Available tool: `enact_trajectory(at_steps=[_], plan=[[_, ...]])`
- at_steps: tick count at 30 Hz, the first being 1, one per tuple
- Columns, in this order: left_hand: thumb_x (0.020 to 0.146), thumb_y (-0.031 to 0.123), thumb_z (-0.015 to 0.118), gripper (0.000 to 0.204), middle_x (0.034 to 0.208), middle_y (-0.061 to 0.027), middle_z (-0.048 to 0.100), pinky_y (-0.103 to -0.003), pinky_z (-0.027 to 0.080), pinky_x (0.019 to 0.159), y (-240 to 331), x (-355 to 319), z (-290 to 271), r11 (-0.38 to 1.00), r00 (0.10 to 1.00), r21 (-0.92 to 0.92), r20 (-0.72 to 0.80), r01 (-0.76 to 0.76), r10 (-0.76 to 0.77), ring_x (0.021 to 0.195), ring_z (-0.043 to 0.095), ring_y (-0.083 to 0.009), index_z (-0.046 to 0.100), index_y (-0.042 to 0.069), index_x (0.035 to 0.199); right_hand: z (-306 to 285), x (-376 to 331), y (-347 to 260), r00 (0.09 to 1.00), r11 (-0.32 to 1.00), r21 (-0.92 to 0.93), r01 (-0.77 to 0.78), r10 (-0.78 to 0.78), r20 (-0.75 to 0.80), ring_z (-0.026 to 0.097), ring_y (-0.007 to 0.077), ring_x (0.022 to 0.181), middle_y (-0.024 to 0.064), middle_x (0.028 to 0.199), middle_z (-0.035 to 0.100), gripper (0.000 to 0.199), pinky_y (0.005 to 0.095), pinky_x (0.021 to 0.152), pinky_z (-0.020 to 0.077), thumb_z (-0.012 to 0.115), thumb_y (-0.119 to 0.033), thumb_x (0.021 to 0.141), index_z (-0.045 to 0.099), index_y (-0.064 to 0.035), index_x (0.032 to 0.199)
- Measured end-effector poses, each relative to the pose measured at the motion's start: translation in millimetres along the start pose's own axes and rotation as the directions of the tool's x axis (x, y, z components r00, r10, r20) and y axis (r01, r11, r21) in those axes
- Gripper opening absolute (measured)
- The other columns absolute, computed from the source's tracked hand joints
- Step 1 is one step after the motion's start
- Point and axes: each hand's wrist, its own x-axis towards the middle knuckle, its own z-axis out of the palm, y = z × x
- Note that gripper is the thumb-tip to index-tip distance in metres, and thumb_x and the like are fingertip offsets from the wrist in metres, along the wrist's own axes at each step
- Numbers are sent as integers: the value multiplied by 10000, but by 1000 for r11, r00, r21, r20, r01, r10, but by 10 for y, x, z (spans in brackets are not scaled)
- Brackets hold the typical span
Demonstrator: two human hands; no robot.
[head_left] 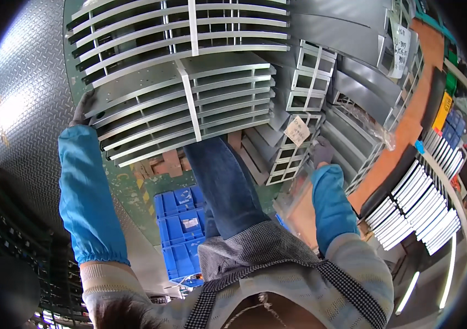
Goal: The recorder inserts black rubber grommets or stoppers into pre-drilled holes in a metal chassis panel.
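In front of me sits a stack of silvery metal panels [151, 88], bound around the middle by a pale strap [188, 101]. My left hand [84, 108], in a dark grey glove, grips the upper left corner of that stack. A second strapped stack of the same panels [135, 33] lies just beyond it. On the right, my gloved right hand [322, 151] is beside metal frames [287, 164] that carry a paper tag [297, 131]. Its fingers are partly hidden and dim, so whether it touches a frame is unclear. Blue sleeves cover both forearms.
Blue plastic crates [181, 233] stand on the green floor by my leg. Grey metal sheets and boxes [362, 88] fill the right side, bordered by an orange board [409, 126]. Steel tread plate [25, 93] covers the left. Striped white parts [414, 203] are stacked farther right.
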Motion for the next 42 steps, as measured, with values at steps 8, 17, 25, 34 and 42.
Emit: enact_trajectory(at_steps=[8,17,25,34,42], plan=[[985,389,552,479,1332,-68,588,-347,427,1059,451,18,-873,965,963,142,-190,219,-190,1184,567,-205,533,110,1374,920,-687,-2140,939,873,487,17,-181,291,598,130,985,71,1122,630,354,286,824,525,635,-188,952,588,-23,1261],[977,406,561,475,1332,-72,588,-367,455,1034,-167,447,-198,928,919,162,-272,337,-286,1175,573,-212,556,111,1349,1251,130,-3209,860,916,236,-323,181,477,537,334,1260,182,1363,575,792,430,1038,400,468,-671,930,510,-24,1384],[966,367,574,439,1259,-73,627,-321,460,1006,-314,566,-285,919,921,132,-172,372,-349,1101,606,-194,597,95,1310,1384,534,-3356,699,911,28,-412,296,651,578,280,1150,117,1283,603,566,422,991,441,567,-504,942,555,-57,1289],[954,320,593,358,1102,-63,665,-323,513,887,-4,399,73,906,892,65,-219,418,-396,939,631,-171,635,67,1204,1617,573,-3464,609,846,185,-499,191,770,618,184,1068,32,1173,664,383,358,954,498,710,-335,885,644,-138,1206],[874,451,632,401,1026,-45,670,-377,521,713,-145,462,-125,922,925,88,-93,376,-369,827,634,-189,640,135,1120,1694,663,-3421,548,898,31,-440,240,801,626,168,925,6,1073,684,393,382,855,506,672,-451,892,653,-158,1152]])
